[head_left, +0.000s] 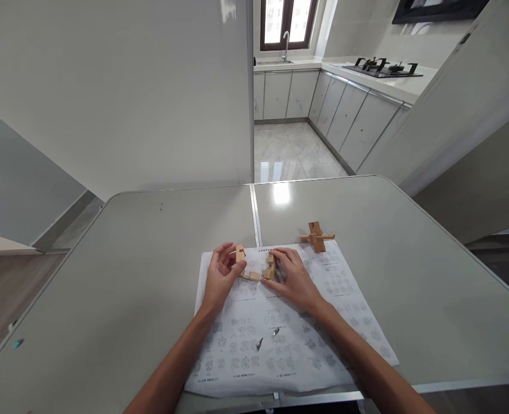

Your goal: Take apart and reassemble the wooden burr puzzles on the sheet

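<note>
My left hand (pixel 224 275) pinches a notched wooden puzzle piece (pixel 239 253) between thumb and fingers, holding it near the top of a printed instruction sheet (pixel 289 356). Just below it, a second light wooden piece (pixel 251 276) lies on the paper, partly hidden by my left thumb. My right hand (pixel 293 276) has its thumb and fingers closed around another notched wooden piece (pixel 269 268), which is upright or tilted; I cannot tell which. Beyond my right hand, a cross-shaped wooden assembly (pixel 316 236) with a dark mark on it rests at the sheet's upper right corner.
The sheet lies on a grey folding table (pixel 129 276) with a metal seam (pixel 254 213) down its middle. A small teal object (pixel 18 343) is near the left edge. Behind the table stand a white panel (pixel 151 98) and a kitchen with a gas stove (pixel 384 68).
</note>
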Action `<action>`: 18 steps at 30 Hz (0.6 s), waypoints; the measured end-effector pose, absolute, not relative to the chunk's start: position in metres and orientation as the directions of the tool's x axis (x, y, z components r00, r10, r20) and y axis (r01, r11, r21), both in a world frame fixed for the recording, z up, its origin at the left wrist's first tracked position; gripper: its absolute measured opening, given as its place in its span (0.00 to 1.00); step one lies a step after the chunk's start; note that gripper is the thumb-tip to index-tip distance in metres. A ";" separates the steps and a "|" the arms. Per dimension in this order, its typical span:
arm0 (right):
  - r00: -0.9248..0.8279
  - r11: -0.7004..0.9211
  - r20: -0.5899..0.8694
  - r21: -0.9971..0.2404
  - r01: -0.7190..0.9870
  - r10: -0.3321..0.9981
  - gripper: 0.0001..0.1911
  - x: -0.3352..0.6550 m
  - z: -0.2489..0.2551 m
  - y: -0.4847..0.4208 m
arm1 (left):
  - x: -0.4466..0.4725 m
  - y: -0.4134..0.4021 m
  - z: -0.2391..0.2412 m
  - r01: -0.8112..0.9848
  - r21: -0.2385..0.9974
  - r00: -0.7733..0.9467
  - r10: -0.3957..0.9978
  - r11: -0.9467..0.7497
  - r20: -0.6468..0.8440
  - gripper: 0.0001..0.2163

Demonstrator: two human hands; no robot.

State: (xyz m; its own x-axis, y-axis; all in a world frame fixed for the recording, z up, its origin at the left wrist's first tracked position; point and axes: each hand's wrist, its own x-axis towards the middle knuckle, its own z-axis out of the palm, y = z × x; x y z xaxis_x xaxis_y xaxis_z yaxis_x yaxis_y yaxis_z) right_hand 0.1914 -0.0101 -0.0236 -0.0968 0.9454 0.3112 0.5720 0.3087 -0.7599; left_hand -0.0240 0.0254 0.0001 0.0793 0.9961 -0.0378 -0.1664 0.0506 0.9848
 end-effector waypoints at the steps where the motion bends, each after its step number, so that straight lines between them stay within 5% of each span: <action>1: -0.099 0.307 0.308 -0.759 0.575 0.946 0.34 0.192 -0.024 -0.010 | -0.024 0.026 -0.001 -0.161 0.986 0.061 0.998 0.043 -0.034 0.28; 8: -0.161 0.318 0.275 -0.776 0.545 0.948 0.40 0.192 -0.024 -0.011 | -0.030 0.029 -0.002 0.145 0.980 -0.005 0.990 -0.136 0.139 0.29; 18: -0.245 0.343 0.249 -0.789 0.510 0.937 0.37 0.191 -0.017 -0.008 | -0.079 -0.003 0.003 0.606 0.768 0.110 0.978 -0.208 0.179 0.31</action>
State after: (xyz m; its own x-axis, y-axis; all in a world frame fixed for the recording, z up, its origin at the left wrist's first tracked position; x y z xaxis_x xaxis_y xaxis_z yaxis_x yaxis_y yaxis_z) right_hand 0.1909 -0.0080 -0.0175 -0.2451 0.9371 0.2485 0.5099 0.3426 -0.7891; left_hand -0.0790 -0.0032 0.0027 0.1099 0.9777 0.1787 0.6057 -0.2085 0.7679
